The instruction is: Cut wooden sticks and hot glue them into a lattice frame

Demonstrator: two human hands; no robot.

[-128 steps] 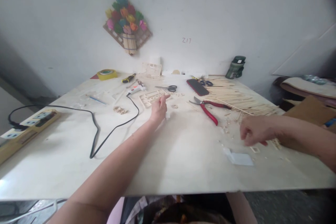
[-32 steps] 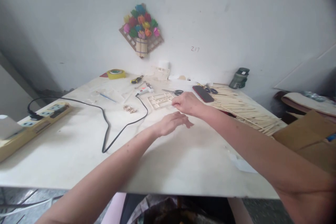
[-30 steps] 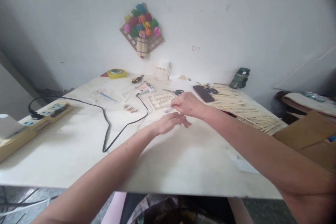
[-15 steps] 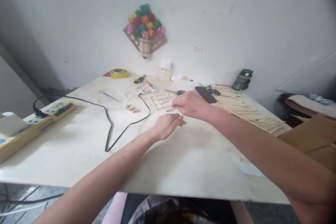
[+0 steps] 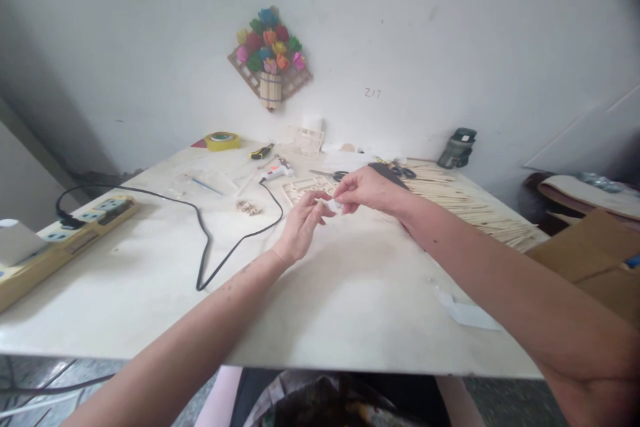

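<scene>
My right hand [image 5: 366, 188] pinches a small white piece [image 5: 334, 205] that looks like paper or thin sheet. My left hand [image 5: 301, 223] meets it from the other side, its fingers curled together at the left end of the piece. Whatever lies between the left fingertips is too small to make out. Just behind the hands lies a pale wooden lattice frame [image 5: 295, 190], partly covered by them. A pair of scissors [image 5: 336, 175] rests beyond it. The dark phone [image 5: 385, 173] is partly hidden behind my right hand and wrist.
A white glue gun [image 5: 277, 169] trails a black cord [image 5: 205, 233] to a power strip [image 5: 95, 220]. Small wooden bits [image 5: 249, 207] lie left of the hands. Thin wooden sticks [image 5: 475, 207] spread at right. At the back stand yellow tape [image 5: 223, 141] and a green bottle [image 5: 457, 148].
My hands have come together. My left hand has risen and turned up to the white piece in my right fingers. The view has shifted slightly.
</scene>
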